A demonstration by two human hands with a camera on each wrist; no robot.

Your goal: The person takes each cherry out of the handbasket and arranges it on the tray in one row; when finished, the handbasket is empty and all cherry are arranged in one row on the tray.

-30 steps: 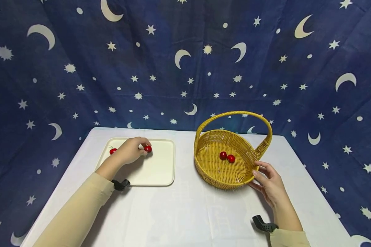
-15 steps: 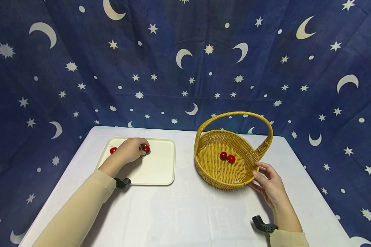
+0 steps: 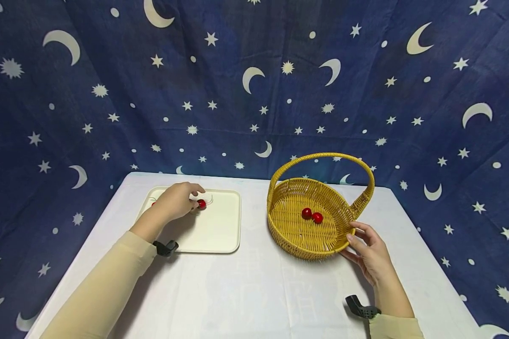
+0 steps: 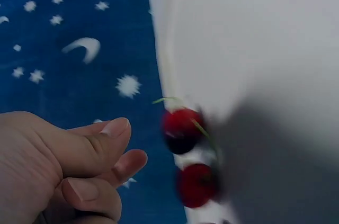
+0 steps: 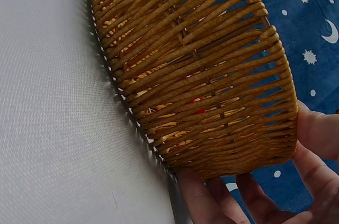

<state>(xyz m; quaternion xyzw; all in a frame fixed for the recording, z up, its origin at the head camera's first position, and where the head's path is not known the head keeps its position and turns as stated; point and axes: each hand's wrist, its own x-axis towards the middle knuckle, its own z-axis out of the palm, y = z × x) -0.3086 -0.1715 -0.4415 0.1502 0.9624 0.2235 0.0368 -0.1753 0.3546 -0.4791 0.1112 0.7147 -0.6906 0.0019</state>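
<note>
My left hand is over the cream tray, its thumb and index finger apart with nothing between them in the head view. Right at its fingertips sits a red cherry with thin stems beside it. Another cherry is mostly hidden behind the hand. In the left wrist view, two red cherries with green stems lie beside the loosely curled fingers. My right hand grips the near right rim of the yellow wicker basket, thumb on the rim, fingers against its outer wall.
Two cherries lie together on the basket floor, below its tall arched handle. Tray and basket stand apart on a white-covered table. A dark blue cloth with moons and stars hangs behind and at the sides.
My left fingers have loosened from around the cherry, and the hand has lifted slightly up and away from it. The right hand and basket have stayed still.
</note>
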